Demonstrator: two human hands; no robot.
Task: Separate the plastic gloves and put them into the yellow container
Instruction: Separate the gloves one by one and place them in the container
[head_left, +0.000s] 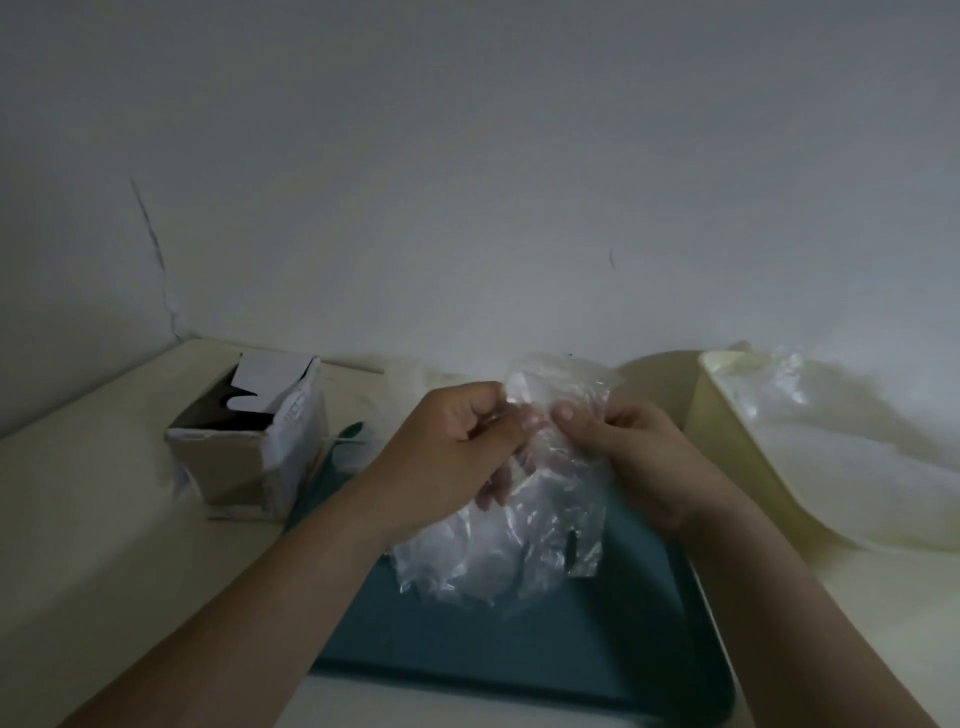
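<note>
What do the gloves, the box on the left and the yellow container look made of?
The gloves look like thin clear plastic film, glossy: crinkles glint and the left hand shows through. The box looks like matte brown cardboard, with bent flaps. The yellow container is probably rigid plastic, smooth with a soft sheen; the dim light leaves that open.

Crumpled plastic gloves (519, 530) half-hide the fingers (491, 491) of the left hand (441, 447).

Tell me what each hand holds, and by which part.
The left hand and right hand both pinch the bunch of plastic gloves at its upper part, side by side; the rest hangs down over the teal tray.
</note>
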